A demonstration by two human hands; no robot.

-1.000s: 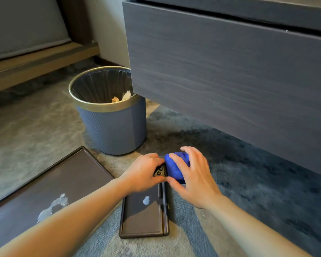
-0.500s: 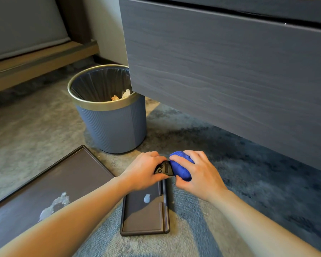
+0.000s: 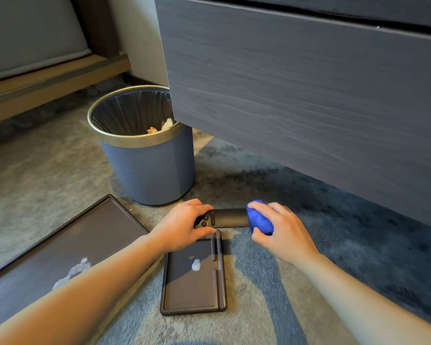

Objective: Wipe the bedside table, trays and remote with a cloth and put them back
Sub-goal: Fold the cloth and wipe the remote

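Note:
A black remote point(image 3: 228, 217) lies crosswise just above the carpet, over the far end of a small dark tray point(image 3: 192, 290). My left hand point(image 3: 182, 226) grips its button end. My right hand point(image 3: 281, 232) holds a bunched blue cloth point(image 3: 259, 219) wrapped around the remote's other end. The small tray carries a white smear. A large dark tray point(image 3: 67, 250) with a white smear lies on the carpet at the left. The grey bedside table point(image 3: 309, 95) front fills the upper right.
A blue bin point(image 3: 147, 165) with a gold rim and a black liner stands on the carpet by the table's corner, with crumpled paper inside. A bed base point(image 3: 47, 78) runs along the upper left. Grey-blue carpet point(image 3: 358, 245) covers the floor.
My right hand has slid the blue cloth to the right along the remote, so more of the black body now shows. My left hand still holds the button end.

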